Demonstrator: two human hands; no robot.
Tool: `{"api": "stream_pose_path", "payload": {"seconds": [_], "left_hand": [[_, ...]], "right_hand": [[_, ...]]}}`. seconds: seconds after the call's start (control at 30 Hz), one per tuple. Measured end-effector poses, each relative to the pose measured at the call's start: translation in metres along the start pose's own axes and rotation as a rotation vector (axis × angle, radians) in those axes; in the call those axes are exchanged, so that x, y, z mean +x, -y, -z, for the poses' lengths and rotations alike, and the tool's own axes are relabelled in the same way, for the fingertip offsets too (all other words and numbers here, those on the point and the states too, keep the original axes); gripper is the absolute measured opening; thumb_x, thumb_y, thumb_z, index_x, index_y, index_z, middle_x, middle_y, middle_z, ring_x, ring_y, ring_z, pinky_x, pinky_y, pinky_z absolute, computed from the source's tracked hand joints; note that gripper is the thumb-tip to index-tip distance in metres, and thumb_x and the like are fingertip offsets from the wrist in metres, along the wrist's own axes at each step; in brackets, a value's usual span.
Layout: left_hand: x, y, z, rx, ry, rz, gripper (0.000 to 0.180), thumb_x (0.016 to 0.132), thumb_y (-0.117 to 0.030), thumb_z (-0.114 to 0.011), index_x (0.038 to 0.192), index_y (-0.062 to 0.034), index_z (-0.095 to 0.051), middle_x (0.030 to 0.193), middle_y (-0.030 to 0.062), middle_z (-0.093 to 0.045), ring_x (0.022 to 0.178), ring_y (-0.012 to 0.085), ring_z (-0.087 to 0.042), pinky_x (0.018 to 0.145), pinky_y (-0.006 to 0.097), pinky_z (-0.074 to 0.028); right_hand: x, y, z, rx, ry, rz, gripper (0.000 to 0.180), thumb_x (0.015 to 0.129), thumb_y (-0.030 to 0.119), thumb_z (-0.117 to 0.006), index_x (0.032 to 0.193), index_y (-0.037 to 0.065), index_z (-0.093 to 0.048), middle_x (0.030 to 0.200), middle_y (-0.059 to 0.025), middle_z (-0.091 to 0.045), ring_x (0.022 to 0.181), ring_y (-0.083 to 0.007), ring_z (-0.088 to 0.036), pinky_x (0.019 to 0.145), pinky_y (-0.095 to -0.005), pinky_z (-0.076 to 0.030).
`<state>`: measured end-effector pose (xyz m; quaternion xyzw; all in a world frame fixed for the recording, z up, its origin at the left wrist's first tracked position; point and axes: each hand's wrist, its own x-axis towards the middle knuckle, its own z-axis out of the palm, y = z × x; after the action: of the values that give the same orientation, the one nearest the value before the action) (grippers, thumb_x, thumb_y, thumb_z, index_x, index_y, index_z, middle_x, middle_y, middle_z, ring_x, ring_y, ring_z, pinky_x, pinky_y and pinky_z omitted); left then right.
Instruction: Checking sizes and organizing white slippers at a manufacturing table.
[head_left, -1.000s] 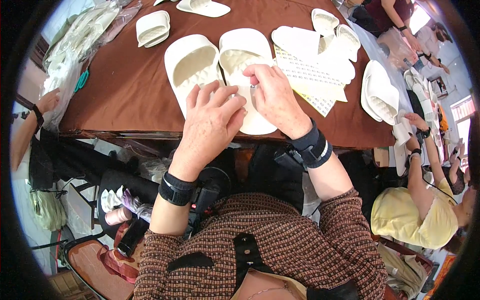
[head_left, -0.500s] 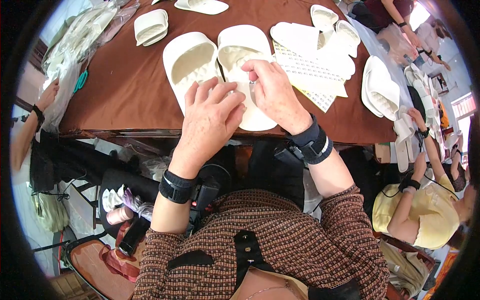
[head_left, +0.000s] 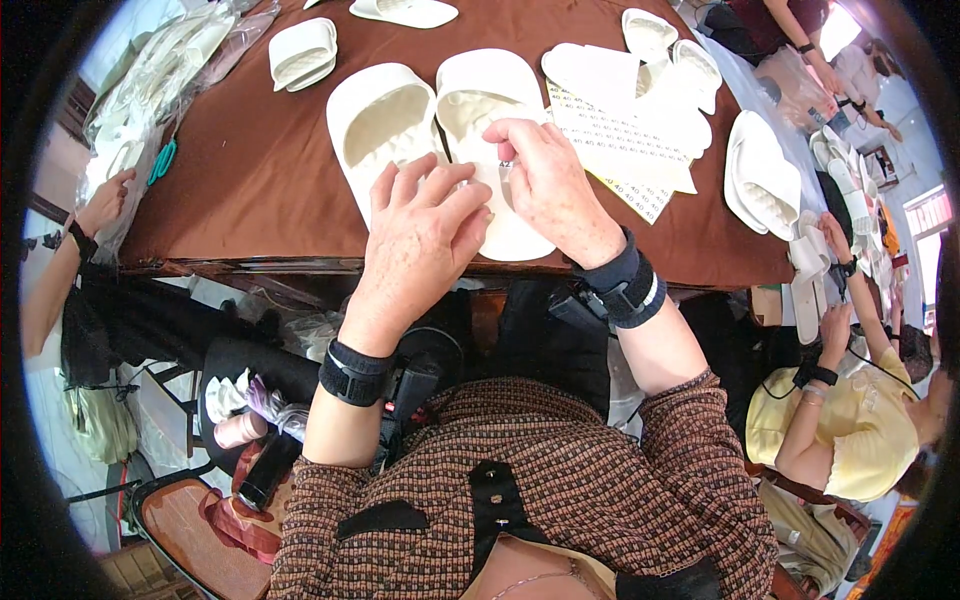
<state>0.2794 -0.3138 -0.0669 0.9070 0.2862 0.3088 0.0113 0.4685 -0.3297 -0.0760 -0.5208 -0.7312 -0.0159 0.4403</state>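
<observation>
A pair of white slippers lies on the brown-covered table: the left slipper (head_left: 385, 110) and the right slipper (head_left: 490, 85), toes pointing away from me. My left hand (head_left: 422, 225) is over the heel of the left slipper, palm down. Its fingers are bent, apart and hold nothing visible. Over the right slipper is my right hand (head_left: 560, 185), with thumb and forefinger curled together. A small printed label (head_left: 506, 163) shows just below these fingertips; whether they grip it is hidden. Sheets of printed stickers (head_left: 640, 140) lie to the right of the pair.
More white slippers (head_left: 762, 175) lie at the table's right, others (head_left: 303, 53) at the far left. Teal scissors (head_left: 162, 162) rest at the left edge near a co-worker's hand (head_left: 105, 200). Plastic-wrapped slippers (head_left: 165, 70) are beyond. On the right a person in yellow (head_left: 840, 430) handles slippers.
My hands stay almost still over the slippers. The co-worker's hand at the left has shifted slightly, and the person in yellow has moved an arm a little.
</observation>
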Motion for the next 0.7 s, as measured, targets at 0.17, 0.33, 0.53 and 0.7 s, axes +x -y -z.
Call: {"api": "stream_pose_path", "payload": {"seconds": [0.17,0.33,0.53,0.7], "left_hand": [[-0.001,0.0012,-0.0043,-0.014,-0.042,0.003,0.016,0.086,-0.021,-0.067,0.102,-0.0159,-0.067,0.117,0.0028,-0.064,0.12,0.0297,-0.051,0.108,0.05,-0.031],[-0.0005,0.0012,-0.0047,-0.023,-0.044,0.004,0.016,0.086,-0.022,-0.067,0.101,-0.0161,-0.068,0.117,0.0026,-0.064,0.12,0.0295,-0.051,0.108,0.051,-0.03],[-0.0009,0.0024,-0.0042,-0.02,-0.046,0.0,0.017,0.086,-0.022,-0.067,0.102,-0.0162,-0.068,0.117,0.0024,-0.064,0.12,0.0292,-0.051,0.108,0.051,-0.031],[-0.0006,0.0013,-0.0021,-0.011,-0.03,-0.003,0.018,0.087,-0.021,-0.067,0.104,-0.0147,-0.067,0.119,0.0039,-0.064,0.121,0.0306,-0.052,0.108,0.051,-0.032]], "right_hand": [[-0.0007,0.0018,0.0015,0.013,0.013,-0.025,0.032,0.079,-0.007,-0.053,0.109,0.003,-0.059,0.091,-0.0126,-0.063,0.086,-0.0317,-0.056,0.08,-0.043,-0.045],[-0.0009,-0.0003,-0.0003,0.019,-0.003,-0.022,0.032,0.08,-0.006,-0.054,0.109,0.004,-0.059,0.091,-0.0123,-0.063,0.086,-0.031,-0.056,0.08,-0.0428,-0.045],[0.0011,0.0013,0.0003,0.003,0.017,-0.004,0.033,0.079,-0.007,-0.053,0.109,0.005,-0.059,0.089,-0.0112,-0.062,0.085,-0.0306,-0.055,0.08,-0.0423,-0.045],[0.0009,0.0008,0.0007,-0.008,0.025,-0.002,0.032,0.079,-0.007,-0.053,0.108,0.005,-0.059,0.089,-0.0109,-0.062,0.084,-0.0306,-0.055,0.079,-0.0418,-0.044]]}}
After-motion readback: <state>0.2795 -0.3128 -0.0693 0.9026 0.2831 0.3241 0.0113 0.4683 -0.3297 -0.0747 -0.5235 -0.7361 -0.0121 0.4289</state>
